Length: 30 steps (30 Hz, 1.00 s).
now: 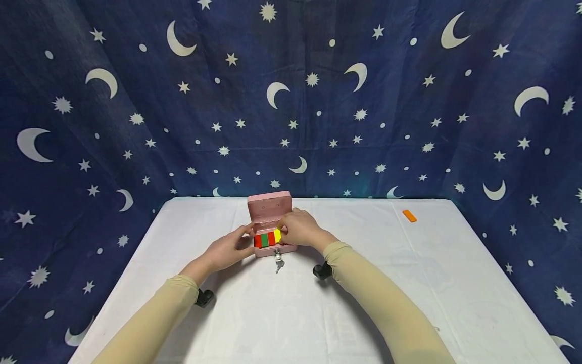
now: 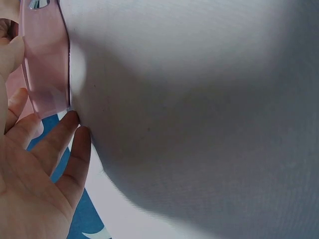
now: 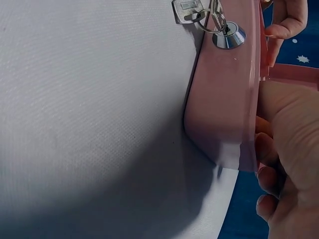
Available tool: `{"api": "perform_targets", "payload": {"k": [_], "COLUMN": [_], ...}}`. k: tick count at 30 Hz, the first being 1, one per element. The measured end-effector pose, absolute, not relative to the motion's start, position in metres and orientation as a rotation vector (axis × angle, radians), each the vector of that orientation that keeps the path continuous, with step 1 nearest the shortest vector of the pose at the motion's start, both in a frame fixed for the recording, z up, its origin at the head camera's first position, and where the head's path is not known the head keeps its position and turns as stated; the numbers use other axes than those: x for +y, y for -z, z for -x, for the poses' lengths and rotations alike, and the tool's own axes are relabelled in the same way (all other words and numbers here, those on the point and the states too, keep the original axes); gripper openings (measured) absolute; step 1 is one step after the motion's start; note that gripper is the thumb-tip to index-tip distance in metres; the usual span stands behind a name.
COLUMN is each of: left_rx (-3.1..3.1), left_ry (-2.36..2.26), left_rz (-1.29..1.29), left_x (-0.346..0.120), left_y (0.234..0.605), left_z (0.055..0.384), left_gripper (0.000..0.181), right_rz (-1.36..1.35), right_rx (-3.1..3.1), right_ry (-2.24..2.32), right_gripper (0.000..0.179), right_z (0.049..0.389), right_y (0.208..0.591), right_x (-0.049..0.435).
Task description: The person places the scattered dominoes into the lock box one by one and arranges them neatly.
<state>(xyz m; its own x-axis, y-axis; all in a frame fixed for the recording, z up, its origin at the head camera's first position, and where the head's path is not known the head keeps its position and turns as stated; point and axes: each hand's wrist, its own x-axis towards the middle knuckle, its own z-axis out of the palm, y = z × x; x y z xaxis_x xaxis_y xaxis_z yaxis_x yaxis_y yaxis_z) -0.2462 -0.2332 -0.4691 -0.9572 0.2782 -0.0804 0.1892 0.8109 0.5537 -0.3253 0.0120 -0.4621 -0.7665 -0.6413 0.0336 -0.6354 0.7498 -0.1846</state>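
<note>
A pink metal cash box (image 1: 269, 206) stands with its lid raised near the table's far edge. Inside its left part sit a red block (image 1: 257, 241), a green block (image 1: 264, 240) and a second red block (image 1: 272, 238) side by side. Beside them is a yellow block (image 1: 277, 235), which my right hand (image 1: 302, 228) pinches at its right side; part of that grip is hidden. My left hand (image 1: 230, 248) rests at the box's left end, fingers spread and loosely bent, fingertips touching or nearly touching it. Keys (image 1: 279, 265) hang from the front lock (image 3: 229, 36).
An orange block (image 1: 409, 216) lies alone on the white tabletop (image 1: 373, 237), toward the far right. Behind the table hangs a dark blue curtain (image 1: 318, 131) with moons and stars. Each wrist carries a black camera mount.
</note>
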Motion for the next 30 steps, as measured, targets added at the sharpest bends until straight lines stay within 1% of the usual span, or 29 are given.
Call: {"api": "perform_targets", "payload": {"k": [6, 12, 30], "left_rx": [2.835, 2.825, 2.839], "left_ry": [-0.837, -0.853, -0.839], "left_rz": [-0.369, -0.374, -0.380], "left_x": [-0.2330, -0.2330, -0.2333], "left_y": [0.4679, 0.4689, 0.4698], "left_z": [0.2457, 0.2455, 0.2452], "left_gripper": [0.040, 0.041, 0.041], "right_rz": [1.037, 1.037, 1.015], "right_rx": [2.905, 2.894, 2.898], "right_ry": [0.247, 0.222, 0.230], "right_gripper": [0.018, 0.026, 0.034], "right_z": [0.3242, 0.3241, 0.3246], "right_y": [0.4603, 0.4612, 0.4652], "right_x": [0.0106, 0.0079, 0.0093]}}
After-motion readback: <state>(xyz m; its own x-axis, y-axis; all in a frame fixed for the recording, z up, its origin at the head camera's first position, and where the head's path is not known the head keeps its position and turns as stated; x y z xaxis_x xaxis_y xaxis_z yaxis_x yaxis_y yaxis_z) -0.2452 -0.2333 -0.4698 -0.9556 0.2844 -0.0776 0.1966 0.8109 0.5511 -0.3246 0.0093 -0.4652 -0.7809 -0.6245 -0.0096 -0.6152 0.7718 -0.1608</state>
